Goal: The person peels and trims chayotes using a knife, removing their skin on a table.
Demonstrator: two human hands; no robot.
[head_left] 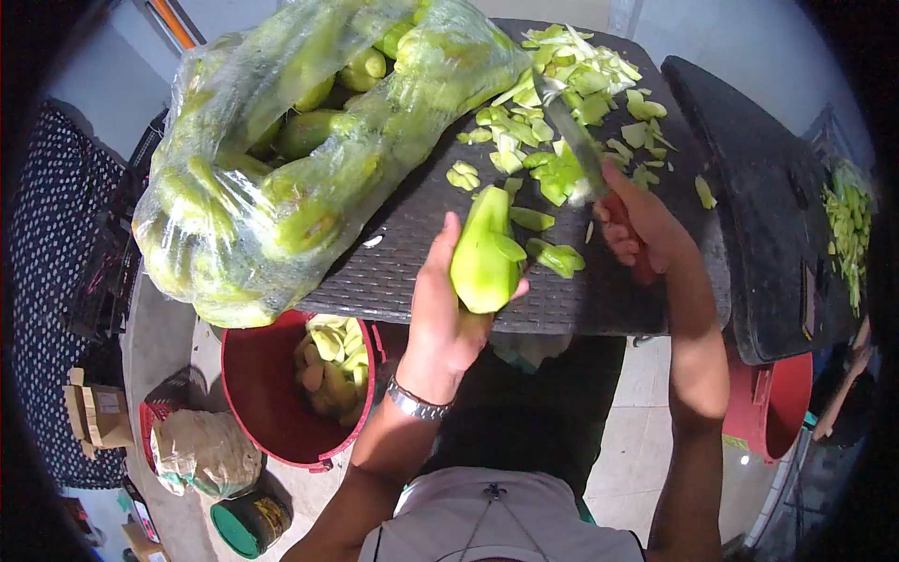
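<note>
My left hand (445, 323) is wrapped round a green mango (479, 267), holding it upright over the front edge of the dark woven-pattern table (393, 272). Most of its visible surface is pale and peeled, and a flap of peel stands out on its right side. In my right hand (646, 225) is a knife (573, 131) gripped by its red handle, the blade pointing up and away, apart from the mango. Green peelings (562, 173) lie scattered under and around the blade, with a bigger heap (585, 70) behind.
A large clear plastic bag (281, 206) full of green mangoes takes up the table's left side. Below stands a red bucket (239, 393) with pale peeled pieces (332, 365) inside. A second dark table (758, 206) adjoins on the right, with another red bucket (787, 403) under it.
</note>
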